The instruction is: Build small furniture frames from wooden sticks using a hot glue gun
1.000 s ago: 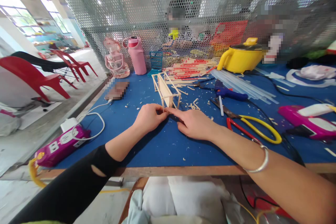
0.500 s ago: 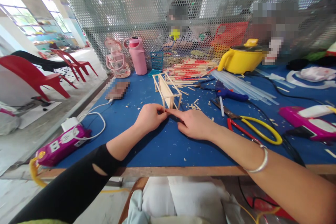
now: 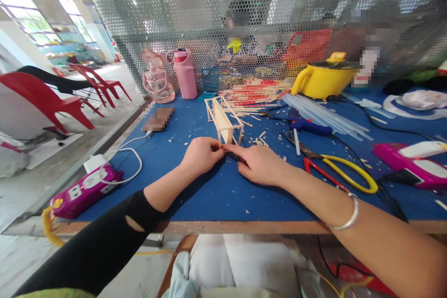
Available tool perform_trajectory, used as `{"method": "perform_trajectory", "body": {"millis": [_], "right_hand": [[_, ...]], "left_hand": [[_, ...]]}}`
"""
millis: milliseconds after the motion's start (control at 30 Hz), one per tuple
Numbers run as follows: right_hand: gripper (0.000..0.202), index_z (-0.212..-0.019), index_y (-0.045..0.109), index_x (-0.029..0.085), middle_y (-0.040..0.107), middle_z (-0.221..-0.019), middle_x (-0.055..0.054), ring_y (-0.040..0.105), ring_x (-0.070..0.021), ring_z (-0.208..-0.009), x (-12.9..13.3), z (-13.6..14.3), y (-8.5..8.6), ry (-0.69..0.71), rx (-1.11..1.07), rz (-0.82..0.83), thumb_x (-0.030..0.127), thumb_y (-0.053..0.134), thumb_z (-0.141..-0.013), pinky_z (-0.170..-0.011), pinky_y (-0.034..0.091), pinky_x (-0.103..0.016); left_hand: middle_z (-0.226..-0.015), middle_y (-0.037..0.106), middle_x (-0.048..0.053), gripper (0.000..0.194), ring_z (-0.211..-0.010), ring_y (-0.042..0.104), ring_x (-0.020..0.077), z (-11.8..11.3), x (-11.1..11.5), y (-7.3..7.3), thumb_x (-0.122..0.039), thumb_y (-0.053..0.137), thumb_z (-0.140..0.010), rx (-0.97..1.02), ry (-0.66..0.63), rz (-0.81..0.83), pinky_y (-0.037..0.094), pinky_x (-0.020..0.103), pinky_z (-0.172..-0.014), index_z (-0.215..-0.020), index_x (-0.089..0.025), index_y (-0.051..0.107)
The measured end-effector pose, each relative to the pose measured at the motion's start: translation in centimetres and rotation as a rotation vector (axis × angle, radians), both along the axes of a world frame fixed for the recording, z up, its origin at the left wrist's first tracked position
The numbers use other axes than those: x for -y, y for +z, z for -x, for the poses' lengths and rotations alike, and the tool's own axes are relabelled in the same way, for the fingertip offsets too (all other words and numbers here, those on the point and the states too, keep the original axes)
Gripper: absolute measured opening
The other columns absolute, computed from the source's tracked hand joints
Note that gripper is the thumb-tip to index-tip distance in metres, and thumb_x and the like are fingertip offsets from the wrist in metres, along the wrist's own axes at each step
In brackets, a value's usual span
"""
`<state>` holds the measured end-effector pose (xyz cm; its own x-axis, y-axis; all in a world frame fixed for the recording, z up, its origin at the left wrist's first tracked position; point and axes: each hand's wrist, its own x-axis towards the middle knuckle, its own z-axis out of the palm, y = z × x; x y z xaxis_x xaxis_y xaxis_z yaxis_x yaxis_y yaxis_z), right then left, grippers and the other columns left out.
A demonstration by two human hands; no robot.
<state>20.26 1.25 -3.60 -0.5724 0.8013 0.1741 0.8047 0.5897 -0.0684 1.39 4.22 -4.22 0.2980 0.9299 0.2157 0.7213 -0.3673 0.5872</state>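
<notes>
At a blue worktable [image 3: 195,207], two bare hands meet over a small frame of thin wooden sticks [image 3: 220,118], which stands at the centre of the picture. We see the left hand [image 3: 200,154] pinched narrow, thumb and forefinger at the foot of the frame's near corner, a low hold that we judge serves to steady the piece where it meets the table. The right hand [image 3: 263,165] comes in from the other side with its forefinger stretched out to that same corner and its thumb apart; it grips nothing that we can make out, and the straight finger suggests light pressure (the exact contact is too small for us to tell).

Just behind the frame, toward the upper middle, lies a heap of loose sticks [image 3: 253,93], probably left there to be within easy reach. Right of centre, we find a blue glue gun [image 3: 309,125] and a pair of scissors [image 3: 316,155] with red and yellow handles, both near the right hand and, we suppose, placed for it. See-through rods [image 3: 324,114] lie in front of a yellow pot [image 3: 324,80]. At upper left, a pink bottle [image 3: 185,74] stands against the mesh [image 3: 195,9], well apart from the handwork.
</notes>
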Motion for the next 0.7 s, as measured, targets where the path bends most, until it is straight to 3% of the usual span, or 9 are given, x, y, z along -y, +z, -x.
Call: {"method": "perform_trajectory", "body": {"millis": [200,333,433,533,600,700], "right_hand": [[0.06,-0.141,0.044,0.026,0.073,-0.077,-0.003,0.063,-0.016,-0.062,0.1,-0.4,-0.1,0.029,-0.055,0.002,0.017,0.045,-0.082,-0.061,0.041,-0.026],[0.04,-0.119,0.063,0.022,0.07,-0.071,0.0,0.057,-0.012,-0.056,0.2,-1.1,0.2,0.042,-0.274,-0.061,0.017,0.046,-0.084,-0.061,0.042,-0.025],[0.029,-0.11,0.063,0.018,0.066,-0.07,0.0,0.057,-0.0124,-0.058,0.3,-1.5,0.6,-0.038,-0.473,-0.166,0.02,0.048,-0.085,-0.064,0.045,-0.026],[0.038,-0.125,0.053,0.019,0.067,-0.105,-0.008,0.063,-0.0188,-0.088,-0.1,-1.4,1.0,-0.088,-0.57,-0.282,0.023,0.047,-0.088,-0.082,0.05,-0.033],[0.047,-0.138,0.042,0.02,0.054,-0.135,-0.012,0.053,-0.0237,-0.12,-0.6,-1.1,1.2,-0.042,-0.543,-0.306,0.023,0.044,-0.091,-0.101,0.043,-0.041],[0.046,-0.14,0.041,0.018,0.045,-0.146,-0.011,0.038,-0.0214,-0.136,-1.5,-0.7,1.2,0.037,-0.491,-0.23,0.023,0.04,-0.094,-0.112,0.031,-0.043]], "left_hand": [[-0.061,0.066,0.001,0.026,-0.057,0.051,0.0129,0.5,-0.3,0.3,-0.037,0.058,-0.078,-0.011,-0.038,0.068,0.035,0.025,-0.056,-0.075,-0.017,0.075],[-0.07,0.068,-0.001,0.034,-0.063,0.056,0.0139,1.6,-0.9,0.4,-0.047,0.07,-0.069,-0.025,-0.131,0.12,0.038,0.024,-0.058,-0.089,-0.02,0.075],[-0.079,0.069,0.002,0.036,-0.069,0.058,0.016,1.9,-1.2,0.3,-0.045,0.075,-0.064,-0.039,-0.128,0.083,0.04,0.026,-0.063,-0.089,-0.019,0.073],[-0.079,0.068,0.003,0.024,-0.072,0.058,0.0168,1.6,-1.2,0.0,-0.04,0.074,-0.066,-0.044,-0.135,0.051,0.04,0.027,-0.065,-0.078,-0.019,0.072],[-0.078,0.068,0.002,0.018,-0.07,0.058,0.016,1.4,-1.1,-0.3,-0.037,0.069,-0.071,-0.036,-0.136,0.045,0.04,0.027,-0.065,-0.073,-0.019,0.071],[-0.075,0.068,0.002,0.017,-0.067,0.058,0.0153,1.2,-1.0,-0.3,-0.034,0.065,-0.074,-0.01,-0.116,0.042,0.04,0.027,-0.063,-0.07,-0.018,0.071]]}}
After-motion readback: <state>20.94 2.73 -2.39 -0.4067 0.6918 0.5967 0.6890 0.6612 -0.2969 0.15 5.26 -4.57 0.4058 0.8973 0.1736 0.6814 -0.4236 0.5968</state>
